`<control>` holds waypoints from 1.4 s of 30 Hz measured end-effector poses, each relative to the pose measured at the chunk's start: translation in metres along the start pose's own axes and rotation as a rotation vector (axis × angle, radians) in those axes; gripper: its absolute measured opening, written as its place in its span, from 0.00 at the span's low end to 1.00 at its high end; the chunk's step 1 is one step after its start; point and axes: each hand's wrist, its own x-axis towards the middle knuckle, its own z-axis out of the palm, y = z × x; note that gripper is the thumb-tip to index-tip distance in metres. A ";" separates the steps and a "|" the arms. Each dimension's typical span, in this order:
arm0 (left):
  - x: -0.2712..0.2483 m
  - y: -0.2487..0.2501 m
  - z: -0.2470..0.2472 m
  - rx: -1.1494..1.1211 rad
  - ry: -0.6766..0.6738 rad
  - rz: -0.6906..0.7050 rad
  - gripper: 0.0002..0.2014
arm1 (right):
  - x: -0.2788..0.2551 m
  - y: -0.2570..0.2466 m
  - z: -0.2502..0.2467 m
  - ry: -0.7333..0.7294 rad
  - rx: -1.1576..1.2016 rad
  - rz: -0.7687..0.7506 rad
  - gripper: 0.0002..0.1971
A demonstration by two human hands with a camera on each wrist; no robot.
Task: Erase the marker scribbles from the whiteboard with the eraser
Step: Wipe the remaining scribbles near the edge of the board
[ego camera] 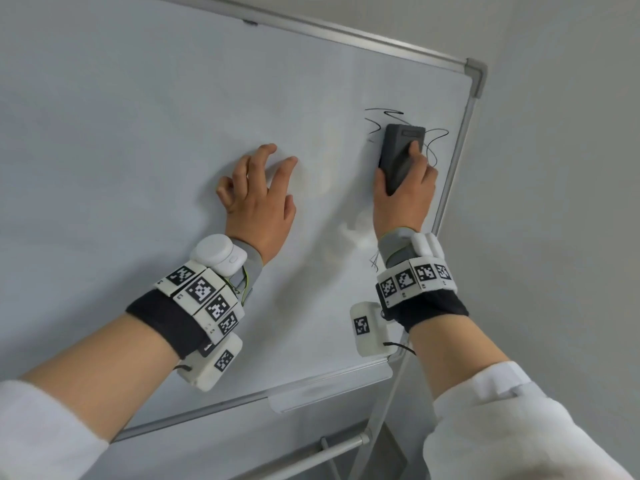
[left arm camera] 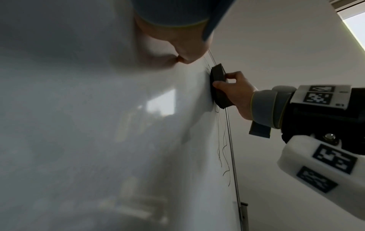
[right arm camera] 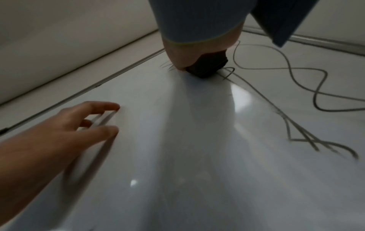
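Head view: we found the eraser point(ego camera: 401, 157) right of centre in the frame, flat against the whiteboard point(ego camera: 138, 133) amid the scribbles point(ego camera: 436, 143). Our right hand point(ego camera: 405, 195) gripped it by its long sides, one finger on its back. We judged it light and rigid-bodied, best held at the sides so the pad stayed flat. Our left hand point(ego camera: 258, 199) lay spread at centre, fingertips braced on the glossy board, holding nothing. A pale wall point(ego camera: 554, 168) filled the right of the frame.

Left wrist view: the eraser point(left arm camera: 218, 87), right of centre, met the board edge-on; lines ran on below it beside the frame rail point(left arm camera: 232, 148).

Right wrist view: the eraser point(right arm camera: 207, 65) sat at upper centre, with scribbles point(right arm camera: 296, 93) at right. We judged the slick surface likely to release ink easily.
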 end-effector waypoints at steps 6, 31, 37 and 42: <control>0.009 0.007 -0.003 0.000 -0.004 0.001 0.25 | -0.017 -0.020 0.009 -0.084 0.018 -0.156 0.31; 0.011 0.006 -0.014 0.141 -0.125 0.037 0.31 | 0.015 -0.033 0.002 -0.047 -0.018 -0.200 0.30; 0.012 0.005 -0.015 0.207 -0.191 0.052 0.32 | 0.023 -0.027 0.001 -0.035 -0.034 -0.154 0.30; 0.014 0.004 -0.015 0.213 -0.196 0.039 0.33 | 0.029 -0.028 -0.002 -0.030 -0.001 -0.066 0.31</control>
